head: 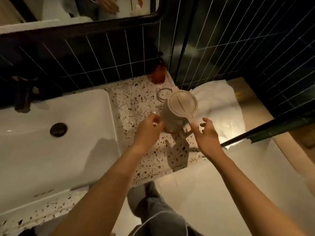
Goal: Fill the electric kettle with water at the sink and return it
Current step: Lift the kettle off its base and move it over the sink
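Head view: kettle [179, 109] stands upright on the speckled tabletop [136, 103], between my two hands. My left hand [150, 128] fingers curl loosely beside its body, whether touching I cannot tell. My right hand [207, 133] fingers are spread, near the handle. Sink [51, 150] lies left of both.

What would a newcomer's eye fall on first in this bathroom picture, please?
Most likely the pale electric kettle, lid closed, standing on the speckled terrazzo counter right of the white sink. Both bare hands frame it: the left hand at its side, the right hand open just short of the handle. Behind it, an amber pump bottle stands against dark tiles, and a white towel lies rumpled to the right.
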